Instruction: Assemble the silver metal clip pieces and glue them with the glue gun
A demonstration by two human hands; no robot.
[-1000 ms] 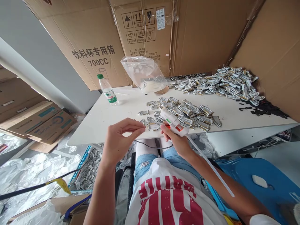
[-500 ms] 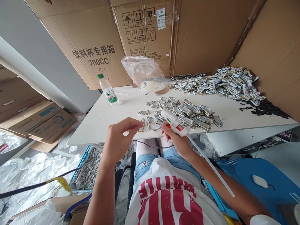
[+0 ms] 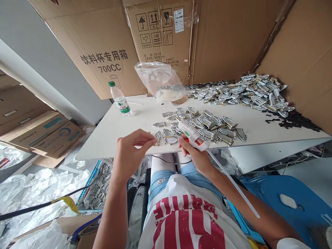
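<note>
My right hand [image 3: 193, 154] is wrapped round a white hot glue gun [image 3: 190, 133] with an orange trigger. A long pale glue stick [image 3: 233, 183] sticks out of its back end, over my forearm. The gun's nose points left, above small silver boat-shaped metal pieces [image 3: 169, 136] on the table. My left hand [image 3: 132, 152] is closed in a pinch near the table's front edge. Its fingertips are beside one metal piece [image 3: 157, 138]; whatever they hold is too small or hidden to make out.
The white table [image 3: 103, 138] bears a water bottle [image 3: 120, 100], a clear plastic bag [image 3: 160, 81], a large heap of metal pieces [image 3: 249, 91] and black strips [image 3: 298, 121]. Cardboard boxes [image 3: 103, 45] wall the back. A blue stool [image 3: 275, 197] stands right; a crate of pieces [image 3: 98, 186] is lower left.
My left hand has shifted slightly left, so more of the metal piece beside its fingertips shows. My right hand and the glue gun have hardly moved.
</note>
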